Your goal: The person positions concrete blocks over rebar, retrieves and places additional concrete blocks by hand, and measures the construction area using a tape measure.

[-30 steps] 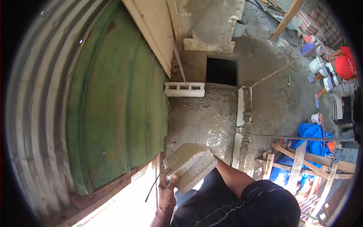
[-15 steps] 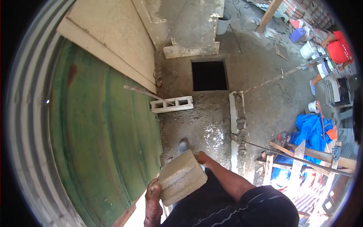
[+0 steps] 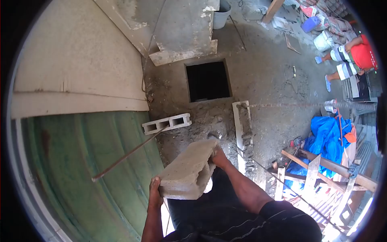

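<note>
A grey hollow concrete block is held tilted in front of my body. My left hand grips its lower left end, and my right hand holds its right end, with the fingers partly hidden behind it. Farther forward, another hollow block lies on wet mortar beside the green sheet wall. A rusty steel bar rises out of one of its cells. To the right, a row of set blocks runs toward me, mortar along its side. My foot shows just past the held block.
A square dark opening is in the floor ahead. Green sheet metal stands left. A thin bar crosses at right, near wooden framing and a blue tarp. A person in red stands at far right.
The held block has turned, now showing its broken hollow side. The view has shifted, so the laid block, steel bar and floor opening appear farther left. A foot has come forward beyond the held block.
</note>
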A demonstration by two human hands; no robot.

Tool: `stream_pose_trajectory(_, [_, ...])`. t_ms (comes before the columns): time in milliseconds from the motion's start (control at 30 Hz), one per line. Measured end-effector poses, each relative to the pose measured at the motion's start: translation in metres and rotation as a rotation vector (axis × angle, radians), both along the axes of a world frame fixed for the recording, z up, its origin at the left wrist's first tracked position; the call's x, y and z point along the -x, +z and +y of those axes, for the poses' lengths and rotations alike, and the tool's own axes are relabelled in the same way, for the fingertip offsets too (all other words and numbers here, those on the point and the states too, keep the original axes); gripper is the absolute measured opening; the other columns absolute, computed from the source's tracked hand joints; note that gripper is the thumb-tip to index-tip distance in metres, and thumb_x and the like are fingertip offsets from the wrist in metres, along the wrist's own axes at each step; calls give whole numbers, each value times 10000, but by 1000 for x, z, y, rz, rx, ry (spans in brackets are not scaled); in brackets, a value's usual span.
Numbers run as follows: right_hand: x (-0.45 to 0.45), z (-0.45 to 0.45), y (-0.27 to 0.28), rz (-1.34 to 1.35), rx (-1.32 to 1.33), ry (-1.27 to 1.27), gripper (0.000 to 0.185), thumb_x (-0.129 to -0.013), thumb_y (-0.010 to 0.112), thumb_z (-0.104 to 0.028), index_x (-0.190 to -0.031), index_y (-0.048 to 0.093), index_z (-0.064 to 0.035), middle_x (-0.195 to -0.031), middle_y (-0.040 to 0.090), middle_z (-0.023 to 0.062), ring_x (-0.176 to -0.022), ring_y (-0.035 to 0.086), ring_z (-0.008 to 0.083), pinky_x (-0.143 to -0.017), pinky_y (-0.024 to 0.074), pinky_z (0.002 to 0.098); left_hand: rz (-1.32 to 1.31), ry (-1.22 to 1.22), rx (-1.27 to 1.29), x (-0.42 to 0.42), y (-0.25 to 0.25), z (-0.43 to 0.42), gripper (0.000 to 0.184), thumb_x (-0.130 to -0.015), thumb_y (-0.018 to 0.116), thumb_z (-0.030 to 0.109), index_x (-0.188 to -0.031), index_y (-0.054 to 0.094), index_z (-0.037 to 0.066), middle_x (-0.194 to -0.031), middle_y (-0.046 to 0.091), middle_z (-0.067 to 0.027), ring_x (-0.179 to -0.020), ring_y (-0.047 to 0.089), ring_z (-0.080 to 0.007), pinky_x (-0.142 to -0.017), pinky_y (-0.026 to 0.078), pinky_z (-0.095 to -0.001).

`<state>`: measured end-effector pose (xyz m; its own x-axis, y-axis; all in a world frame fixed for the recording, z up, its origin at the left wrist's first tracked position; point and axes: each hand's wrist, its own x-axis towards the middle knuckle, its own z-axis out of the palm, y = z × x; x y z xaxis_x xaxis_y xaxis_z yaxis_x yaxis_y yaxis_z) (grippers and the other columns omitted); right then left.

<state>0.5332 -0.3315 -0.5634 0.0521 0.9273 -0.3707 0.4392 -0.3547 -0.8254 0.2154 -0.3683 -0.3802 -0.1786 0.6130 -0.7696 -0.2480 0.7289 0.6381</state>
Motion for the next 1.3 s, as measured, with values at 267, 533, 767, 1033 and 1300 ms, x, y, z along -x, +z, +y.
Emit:
stream_pose_trajectory(267, [-39, 93, 35, -280, 370, -58, 402, -772, 672, -332, -1084, 653, -80, -967, 664, 230, -962, 622, 403, -841, 492, 455, -335, 61, 67, -10, -131, 90, 633, -924, 489, 531, -1251, 516, -11, -1235, 576, -138, -1145, 537, -270, -1015, 376, -390])
stream_pose_trajectory(533, [-54, 128, -1, -525, 335, -129, 391, -758, 685, -322, -1035, 673, -45, -874, 672, 231, -893, 635, 398, -851, 466, 463, -406, 4, 185, -44, -295, 185, 633, -899, 504, 571, -1237, 542, 37, -1224, 584, -118, -1153, 518, -248, -1014, 364, -386])
stream_pose_trajectory(767, [-74, 154, -26, -741, 327, -117, 373, -775, 673, -333, -998, 681, -35, -793, 670, 215, -827, 633, 384, -881, 401, 443, -414, 21, 210, -95, -367, 206, 601, -911, 452, 578, -1185, 594, 62, -1151, 621, -100, -1061, 563, -241, -943, 414, -366])
stream_pose_trajectory(1033, [-78, 174, -59, -870, 360, -141, 409, -761, 680, -400, -938, 660, -32, -762, 677, 195, -786, 661, 347, -934, 351, 457, -682, 121, 263, -122, -360, 228, 633, -925, 451, 568, -1252, 555, 36, -1173, 620, -97, -1097, 568, -224, -984, 407, -333])
stream_pose_trajectory(1300, [-82, 189, -96, -812, 451, -92, 395, -774, 669, -382, -979, 632, -47, -790, 683, 168, -833, 665, 330, -933, 345, 457, -95, -548, 0, -129, -329, 252, 594, -813, 728, 290, -1284, 515, -1, -1225, 589, -101, -1119, 534, -207, -961, 401, -345])
